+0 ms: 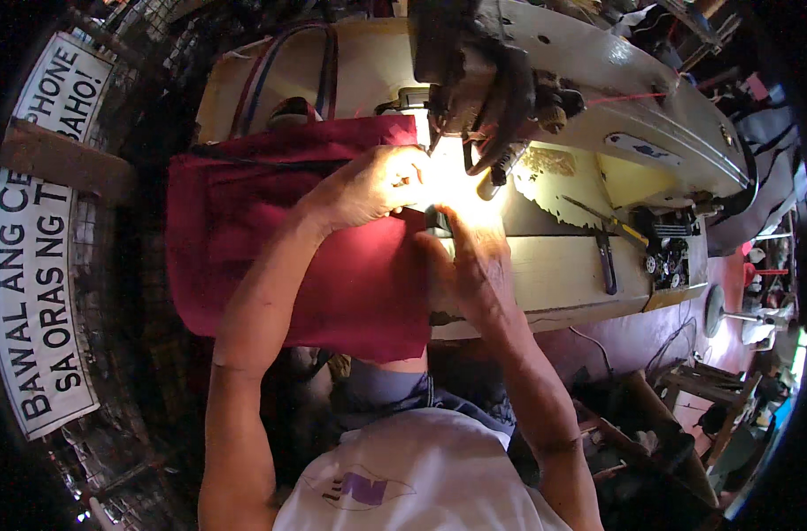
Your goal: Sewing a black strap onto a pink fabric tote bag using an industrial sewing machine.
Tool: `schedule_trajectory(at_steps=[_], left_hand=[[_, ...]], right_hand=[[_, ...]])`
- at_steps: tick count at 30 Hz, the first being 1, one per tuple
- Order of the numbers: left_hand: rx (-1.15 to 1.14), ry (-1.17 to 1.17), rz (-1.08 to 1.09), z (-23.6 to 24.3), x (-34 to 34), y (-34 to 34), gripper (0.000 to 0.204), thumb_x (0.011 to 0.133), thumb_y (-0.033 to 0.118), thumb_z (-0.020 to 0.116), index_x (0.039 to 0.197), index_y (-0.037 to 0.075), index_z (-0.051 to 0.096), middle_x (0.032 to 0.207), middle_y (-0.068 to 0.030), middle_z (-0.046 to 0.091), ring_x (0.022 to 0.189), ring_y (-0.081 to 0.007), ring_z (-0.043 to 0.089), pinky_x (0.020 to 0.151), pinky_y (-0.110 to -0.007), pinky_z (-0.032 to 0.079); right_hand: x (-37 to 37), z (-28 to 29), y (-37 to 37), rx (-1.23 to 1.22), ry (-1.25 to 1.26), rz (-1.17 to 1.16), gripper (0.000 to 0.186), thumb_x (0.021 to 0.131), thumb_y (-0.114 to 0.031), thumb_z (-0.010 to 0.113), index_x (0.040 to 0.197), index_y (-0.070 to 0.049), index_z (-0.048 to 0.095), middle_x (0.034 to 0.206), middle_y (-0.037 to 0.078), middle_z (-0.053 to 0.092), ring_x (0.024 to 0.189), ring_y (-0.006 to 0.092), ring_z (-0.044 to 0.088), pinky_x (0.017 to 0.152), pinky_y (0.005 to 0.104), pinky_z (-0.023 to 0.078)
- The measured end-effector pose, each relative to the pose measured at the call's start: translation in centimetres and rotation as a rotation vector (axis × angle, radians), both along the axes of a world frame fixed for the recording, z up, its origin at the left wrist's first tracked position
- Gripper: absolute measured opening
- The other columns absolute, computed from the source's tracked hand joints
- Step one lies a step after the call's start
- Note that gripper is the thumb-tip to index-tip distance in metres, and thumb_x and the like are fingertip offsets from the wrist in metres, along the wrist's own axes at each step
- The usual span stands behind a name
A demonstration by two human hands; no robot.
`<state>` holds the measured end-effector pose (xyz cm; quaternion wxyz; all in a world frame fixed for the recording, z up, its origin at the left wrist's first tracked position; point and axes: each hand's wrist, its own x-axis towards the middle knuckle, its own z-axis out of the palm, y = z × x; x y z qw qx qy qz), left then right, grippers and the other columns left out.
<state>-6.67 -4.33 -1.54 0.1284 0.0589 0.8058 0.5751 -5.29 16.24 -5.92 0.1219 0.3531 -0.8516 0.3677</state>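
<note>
White shirt fabric (430,478) with a purple mark fills the lower edge, closest to the lens, and both bare forearms rise from it toward the sewing machine (545,80). Over the left part of the pale wooden table (563,274) lies the dark red cloth (270,230), its near edge hanging off the table toward the person's lap. On top of that cloth rests the left hand (372,186), fingers curled and pinching the cloth's edge just beside the needle area (which is washed out by the machine's lamp). Next to it, the right hand (465,257) lies flat at the cloth's right edge, fingers stretched out toward the needle, pressing down rather than gripping. Striped straps (284,66) loop over the table behind the cloth. Small scissors (605,257) lie further right, well apart from both hands.
</note>
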Motion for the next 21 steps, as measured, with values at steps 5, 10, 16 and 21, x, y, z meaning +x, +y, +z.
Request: schedule_trajectory(at_steps=[5,10,16,21], left_hand=[[0.071,-0.02,0.024,-0.7,0.1,0.0,0.014,0.097,0.015,0.06,0.092,0.002,0.06,0.073,-0.0016,0.06,0.065,-0.0083,0.056,0.058,-0.028,0.046],[0.022,0.03,0.038,-0.9,0.3,0.7,0.017,0.099,0.017,0.057,0.093,0.002,0.062,0.071,-0.0025,0.061,0.062,-0.0091,0.056,0.056,-0.028,0.046],[0.066,-0.017,0.175,-1.6,0.2,0.6,0.022,0.1,0.018,0.054,0.094,0.0,0.064,0.07,-0.0035,0.061,0.063,-0.0096,0.058,0.057,-0.029,0.047],[-0.003,-0.032,0.122,-2.1,0.1,0.4,0.02,0.099,0.016,0.054,0.096,-0.001,0.064,0.069,-0.0083,0.062,0.063,-0.0119,0.058,0.059,-0.034,0.047]], right_hand=[[-0.9,-0.7,1.0,-0.113,0.083,0.011,0.025,0.089,-0.008,0.072,0.111,-0.004,0.061,0.089,0.016,0.066,0.079,0.0364,0.064,0.068,0.0456,0.051],[-1.4,0.2,1.8,-0.009,-0.051,-0.035,0.016,0.09,-0.002,0.065,0.105,-0.004,0.058,0.081,0.018,0.061,0.076,0.04,0.06,0.064,0.0487,0.049],[-1.3,2.7,3.1,-0.14,-0.606,-0.14,0.006,0.092,-0.001,0.057,0.097,0.001,0.056,0.088,0.024,0.059,0.084,0.0464,0.059,0.073,0.0502,0.048],[-3.5,2.4,4.0,0.119,-0.456,0.087,0.016,0.097,-0.009,0.052,0.098,0.002,0.063,0.091,0.021,0.064,0.08,0.039,0.062,0.072,0.0436,0.049]])
